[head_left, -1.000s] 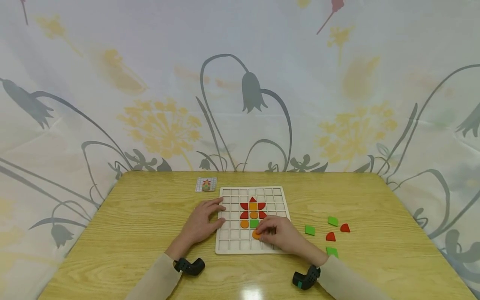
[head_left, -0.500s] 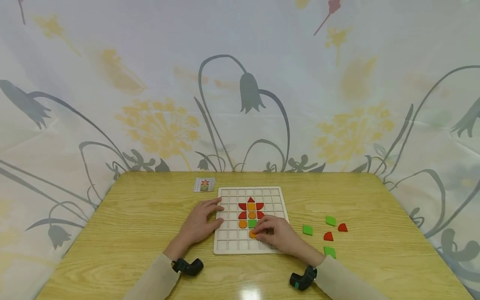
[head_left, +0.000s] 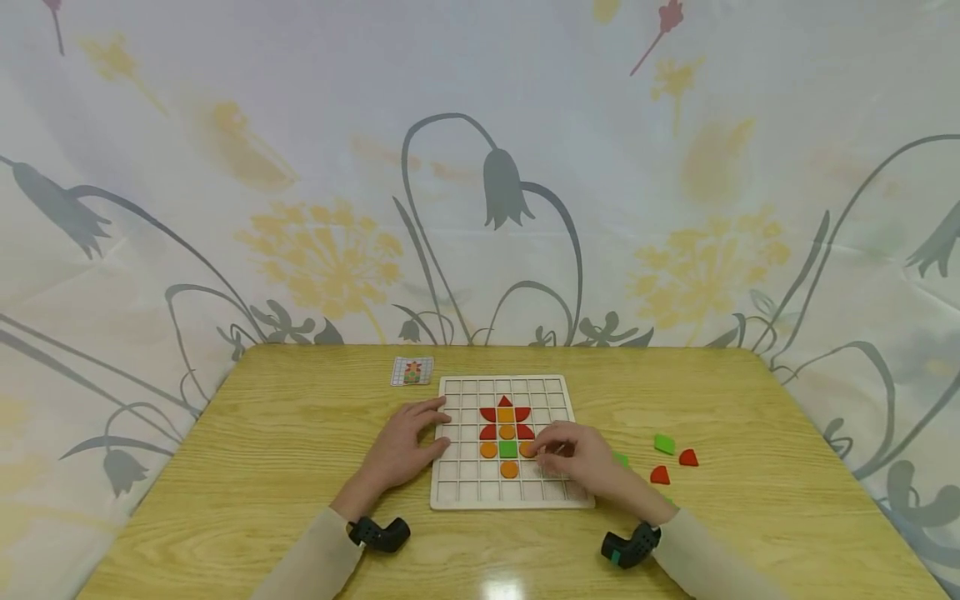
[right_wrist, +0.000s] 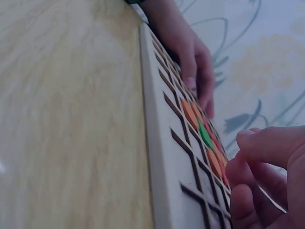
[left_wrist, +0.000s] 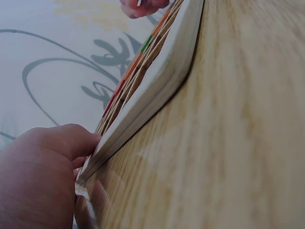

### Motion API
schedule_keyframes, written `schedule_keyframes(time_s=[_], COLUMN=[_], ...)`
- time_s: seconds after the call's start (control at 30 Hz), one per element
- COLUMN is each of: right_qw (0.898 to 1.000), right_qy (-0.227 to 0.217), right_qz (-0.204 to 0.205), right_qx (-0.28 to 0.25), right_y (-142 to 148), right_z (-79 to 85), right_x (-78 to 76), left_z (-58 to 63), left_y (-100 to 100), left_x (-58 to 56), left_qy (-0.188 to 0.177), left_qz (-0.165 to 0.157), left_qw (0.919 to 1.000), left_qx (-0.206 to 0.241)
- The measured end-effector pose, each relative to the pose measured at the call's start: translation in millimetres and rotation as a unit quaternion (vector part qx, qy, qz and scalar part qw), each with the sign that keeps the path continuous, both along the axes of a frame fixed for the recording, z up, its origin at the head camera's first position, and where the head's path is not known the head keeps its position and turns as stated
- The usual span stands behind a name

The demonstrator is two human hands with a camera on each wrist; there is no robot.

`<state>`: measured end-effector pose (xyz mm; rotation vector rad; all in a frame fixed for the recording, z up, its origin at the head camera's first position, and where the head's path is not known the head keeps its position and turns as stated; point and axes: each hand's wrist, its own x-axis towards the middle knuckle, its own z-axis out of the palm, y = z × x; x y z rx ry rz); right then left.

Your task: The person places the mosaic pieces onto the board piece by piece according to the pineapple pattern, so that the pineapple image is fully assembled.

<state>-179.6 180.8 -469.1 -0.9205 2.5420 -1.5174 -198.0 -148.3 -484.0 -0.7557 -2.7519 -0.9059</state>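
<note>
A pale square grid board [head_left: 465, 492] lies on the table with red, orange and green pieces forming a figure in its cells. My left hand [head_left: 401, 446] rests at the board's left edge, fingers extended onto the rim; the thumb [left_wrist: 83, 140] touches that edge in the left wrist view. Over the board's right part is my right hand [head_left: 581, 458], fingers bent and holding nothing, as the right wrist view shows. Its fingertips are right at an orange disc [head_left: 527, 450] beside the green square [head_left: 508, 449]. Another orange disc [head_left: 509, 470] sits in the cell below that square.
Right of the board lie red quarter-round pieces [head_left: 660, 475] and several green pieces [head_left: 664, 443], some partly hidden by the right arm. A small pattern card [head_left: 412, 371] lies beyond the board's far left corner. A printed fabric backdrop [head_left: 480, 250] stands behind the table.
My right hand has let go of the lower orange disc, which lies in its cell, and moved right and slightly away from me. The disc beside the green square is uncovered. My left hand stays put.
</note>
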Motion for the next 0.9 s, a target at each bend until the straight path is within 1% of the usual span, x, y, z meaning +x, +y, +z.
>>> schedule_keyframes(time_s=[0.13,0.2,0.3,0.43,0.57,0.63,0.8,0.9], right_qw=[0.999,0.998,0.997,0.995,0.993,0.992,0.989,0.988], right_qy=[-0.02,-0.026,-0.025,-0.008,0.007,-0.001,-0.051,-0.078], right_qz=[-0.037,-0.053,-0.07,-0.08,-0.075,-0.066,-0.028,-0.004], right_qx=[0.029,0.035,0.037,0.052,0.087,0.107,0.133,0.13], right_y=[20.7,32.4,50.3,71.8,89.8,97.1,105.5,104.7], right_z=[8.9,11.5,12.0,12.0,13.4,12.2,11.4,15.0], right_x=[0.9,1.3,1.7,2.5,0.9,-1.5,-8.5,-11.1], left_z=[-0.5,-0.6,-0.7,-1.2,-1.9,-1.9,-0.6,-0.5], left_y=[0.6,0.7,0.7,0.7,0.8,0.9,0.9,0.4], left_x=[0.0,-0.1,0.0,0.3,1.2,1.4,0.6,-0.1], left_qy=[0.0,0.002,0.004,0.003,0.0,-0.001,0.0,0.002], left_qz=[0.001,0.0,-0.001,-0.001,-0.001,-0.001,-0.002,0.0], left_qw=[1.0,1.0,1.0,1.0,1.0,1.0,1.0,1.0], left_qx=[-0.003,-0.004,-0.002,0.001,0.004,0.005,0.007,0.008])
